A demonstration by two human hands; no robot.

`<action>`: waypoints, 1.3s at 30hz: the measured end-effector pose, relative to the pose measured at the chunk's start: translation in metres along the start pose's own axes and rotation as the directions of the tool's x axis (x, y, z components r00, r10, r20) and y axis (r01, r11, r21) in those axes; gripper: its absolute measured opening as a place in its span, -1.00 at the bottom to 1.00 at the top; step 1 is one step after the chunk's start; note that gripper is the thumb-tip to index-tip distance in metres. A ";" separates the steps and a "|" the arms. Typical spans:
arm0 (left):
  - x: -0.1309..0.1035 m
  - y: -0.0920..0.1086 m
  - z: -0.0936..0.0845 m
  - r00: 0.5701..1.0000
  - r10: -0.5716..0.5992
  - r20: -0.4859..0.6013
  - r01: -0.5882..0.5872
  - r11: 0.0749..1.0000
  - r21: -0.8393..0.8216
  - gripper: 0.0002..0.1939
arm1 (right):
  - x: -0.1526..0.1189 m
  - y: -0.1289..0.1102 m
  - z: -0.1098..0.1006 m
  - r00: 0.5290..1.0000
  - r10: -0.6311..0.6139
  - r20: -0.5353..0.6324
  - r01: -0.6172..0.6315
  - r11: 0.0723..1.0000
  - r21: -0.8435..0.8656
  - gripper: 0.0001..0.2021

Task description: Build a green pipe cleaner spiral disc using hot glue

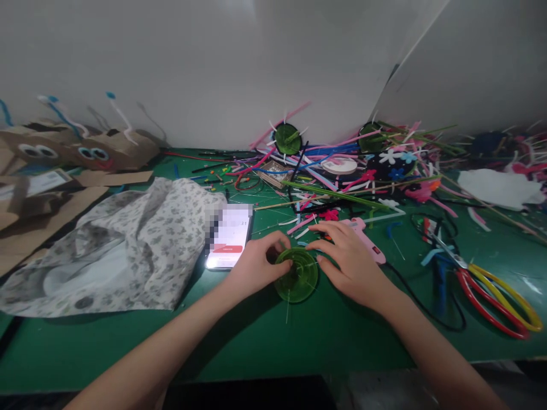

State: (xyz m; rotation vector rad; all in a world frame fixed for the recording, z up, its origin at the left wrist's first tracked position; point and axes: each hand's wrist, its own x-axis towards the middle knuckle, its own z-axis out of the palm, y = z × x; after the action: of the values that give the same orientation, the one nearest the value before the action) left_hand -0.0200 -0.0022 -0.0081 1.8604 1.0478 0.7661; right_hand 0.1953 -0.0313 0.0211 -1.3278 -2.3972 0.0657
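A green round piece (299, 285) with ring-like ridges lies on the table in front of me, thin pale strands trailing from it. My left hand (265, 257) grips its left rim between thumb and fingers. At its upper right, my right hand (346, 259) has its fingers apart and holds nothing; whether the fingertips touch the rim I cannot tell. Partly behind that hand lies a pink glue gun (368, 242), its black cord (416, 296) running right. A lit phone (228, 236) rests just beyond my left wrist.
Red-and-yellow-handled scissors (491, 296) lie at the right. Pipe cleaners (325, 176) are heaped at the back beside a wound roll (339, 165). Patterned cloth (141, 245) and cardboard figures with eyes (106, 154) occupy the left. White cloth (499, 188) sits far right, on the green table (256, 353).
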 end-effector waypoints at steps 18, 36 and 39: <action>0.006 0.005 -0.004 0.994 -0.016 0.109 0.023 0.998 -0.059 -0.69 | -0.003 -0.004 0.006 1.000 0.023 -0.004 -0.023 0.998 0.054 -0.78; 0.009 0.007 -0.009 0.985 -0.045 0.168 0.044 0.999 0.011 -0.76 | -0.018 0.066 0.005 0.892 0.383 -0.241 -0.442 0.852 -0.282 -0.70; 0.009 0.007 -0.009 0.984 -0.063 0.169 0.060 0.998 0.023 -0.76 | -0.020 0.064 0.007 0.860 0.430 -0.274 -0.497 0.829 -0.258 -0.69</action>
State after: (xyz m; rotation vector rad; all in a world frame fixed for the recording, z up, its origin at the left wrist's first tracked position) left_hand -0.0206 0.0072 0.0031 1.8632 1.0006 0.5529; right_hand 0.2537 -0.0113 -0.0069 -1.9481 -1.9131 -0.3270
